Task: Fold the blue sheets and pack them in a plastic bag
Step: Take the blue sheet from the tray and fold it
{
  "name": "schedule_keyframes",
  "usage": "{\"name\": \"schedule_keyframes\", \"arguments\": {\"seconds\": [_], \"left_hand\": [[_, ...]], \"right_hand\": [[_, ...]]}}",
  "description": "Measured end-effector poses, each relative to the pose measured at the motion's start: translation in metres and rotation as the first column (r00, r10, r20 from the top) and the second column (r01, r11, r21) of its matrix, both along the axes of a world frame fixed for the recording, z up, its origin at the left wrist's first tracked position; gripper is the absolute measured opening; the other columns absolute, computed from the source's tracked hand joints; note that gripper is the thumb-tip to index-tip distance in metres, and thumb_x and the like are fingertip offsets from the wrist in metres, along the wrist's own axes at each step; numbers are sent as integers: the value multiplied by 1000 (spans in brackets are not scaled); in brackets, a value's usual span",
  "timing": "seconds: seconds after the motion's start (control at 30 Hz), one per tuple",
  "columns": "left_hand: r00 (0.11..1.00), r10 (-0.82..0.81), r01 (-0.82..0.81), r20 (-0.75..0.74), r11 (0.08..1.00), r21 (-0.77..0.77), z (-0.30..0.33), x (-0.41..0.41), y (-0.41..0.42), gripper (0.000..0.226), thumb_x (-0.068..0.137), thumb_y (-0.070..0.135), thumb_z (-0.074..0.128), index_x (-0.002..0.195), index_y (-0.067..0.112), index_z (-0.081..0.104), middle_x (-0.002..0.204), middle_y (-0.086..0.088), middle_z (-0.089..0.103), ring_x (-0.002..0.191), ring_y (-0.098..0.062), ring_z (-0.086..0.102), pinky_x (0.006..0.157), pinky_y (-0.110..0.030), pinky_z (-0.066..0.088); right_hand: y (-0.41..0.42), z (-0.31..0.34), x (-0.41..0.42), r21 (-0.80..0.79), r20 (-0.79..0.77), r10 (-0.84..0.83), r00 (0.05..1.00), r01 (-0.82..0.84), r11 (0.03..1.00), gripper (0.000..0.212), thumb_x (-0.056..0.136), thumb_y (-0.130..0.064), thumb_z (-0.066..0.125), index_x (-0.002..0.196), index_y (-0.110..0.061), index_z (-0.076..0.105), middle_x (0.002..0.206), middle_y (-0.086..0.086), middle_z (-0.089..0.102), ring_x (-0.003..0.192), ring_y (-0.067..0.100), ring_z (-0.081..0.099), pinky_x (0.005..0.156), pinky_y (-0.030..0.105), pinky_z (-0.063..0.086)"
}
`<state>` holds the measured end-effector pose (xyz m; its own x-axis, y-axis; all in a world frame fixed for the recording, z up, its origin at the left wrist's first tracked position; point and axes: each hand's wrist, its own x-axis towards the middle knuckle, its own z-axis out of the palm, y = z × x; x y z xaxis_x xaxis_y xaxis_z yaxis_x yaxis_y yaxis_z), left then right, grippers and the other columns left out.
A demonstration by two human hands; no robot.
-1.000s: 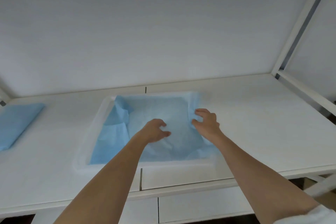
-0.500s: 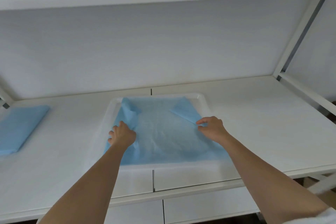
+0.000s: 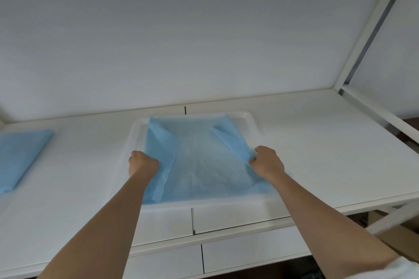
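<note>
Both hands slid apart: left hand [image 3: 143, 164] and right hand [image 3: 267, 162] each pinched a side edge of the thin, crinkly blue sheet [image 3: 199, 161]. Between the grips it lay spread in the shallow white tray [image 3: 251, 120].

Left hand [image 3: 143, 163], right hand [image 3: 267, 162] clenched

A big white table [image 3: 317, 142] holds everything. A white tray [image 3: 251, 120] sits flat on it near the middle. Far off to the left, a folded blue sheet [image 3: 20, 156] lies flat on the table too.
</note>
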<state>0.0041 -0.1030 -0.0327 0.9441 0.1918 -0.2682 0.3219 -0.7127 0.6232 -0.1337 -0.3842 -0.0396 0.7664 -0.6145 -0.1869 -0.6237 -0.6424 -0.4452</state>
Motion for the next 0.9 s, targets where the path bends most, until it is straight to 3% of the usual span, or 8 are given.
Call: {"name": "schedule_keyframes", "arguments": {"seconds": [0.07,0.13,0.33,0.5,0.6,0.67,0.77,0.9], "left_hand": [[1000,-15,15,-16,1000,7,2,-1,0,12,82,3,55,91,-4,51,97,-19,57,86,-38,58,67,-35,44],[999,-25,25,-30,1000,8,5,-3,-2,10,82,2,56,75,2,48,87,-15,53,79,-34,54,66,-34,44],[1000,19,-20,-23,998,-58,7,-5,-5,15,78,1,55,89,-3,64,82,-14,60,61,-26,53,61,-30,44],[990,97,-78,103,981,-178,15,-11,-24,13,86,6,54,93,9,64,92,-11,59,76,-29,54,67,-30,42],[975,141,-96,169,963,-251,27,-19,-45,8,88,10,53,91,12,61,89,-11,59,74,-29,54,63,-29,41],[967,156,-94,199,952,-292,37,-24,-59,9,89,14,54,94,13,61,88,-11,60,72,-28,53,61,-28,41],[958,140,-55,250,947,-316,52,-30,-81,11,89,17,55,96,14,62,89,-8,61,73,-27,54,65,-29,42],[945,86,27,315,941,-338,68,-36,-111,13,88,14,51,91,12,63,84,-6,61,74,-24,52,64,-29,40]], "right_hand": [[3,-2,1,-1,-28,-12,1000,12,1000,14,88,-23,55,97,-13,59,94,2,57,80,23,54,67,28,41],[4,-4,1,-1,-29,-22,999,22,1000,9,84,-18,54,91,-14,60,87,1,57,75,23,55,62,27,39],[-2,0,7,60,-2,-10,1000,10,998,11,79,-8,50,73,-17,50,77,-1,53,75,24,54,61,26,37],[-15,6,9,306,308,-37,951,-62,950,3,82,-6,56,82,-7,57,78,7,62,61,21,65,62,32,52],[-23,19,10,403,449,-86,889,-116,908,5,87,-1,56,84,-5,59,78,8,59,56,17,64,68,34,59],[-29,28,13,417,534,-121,837,-136,899,7,86,1,57,82,-4,58,76,5,58,57,11,64,65,25,58],[-39,41,15,346,618,-97,781,-159,925,8,82,1,60,82,-7,60,74,-2,58,57,-2,58,55,5,43],[-57,55,10,331,677,-114,727,-162,929,10,81,0,58,89,-4,63,81,-1,60,66,1,53,56,1,38]]}}
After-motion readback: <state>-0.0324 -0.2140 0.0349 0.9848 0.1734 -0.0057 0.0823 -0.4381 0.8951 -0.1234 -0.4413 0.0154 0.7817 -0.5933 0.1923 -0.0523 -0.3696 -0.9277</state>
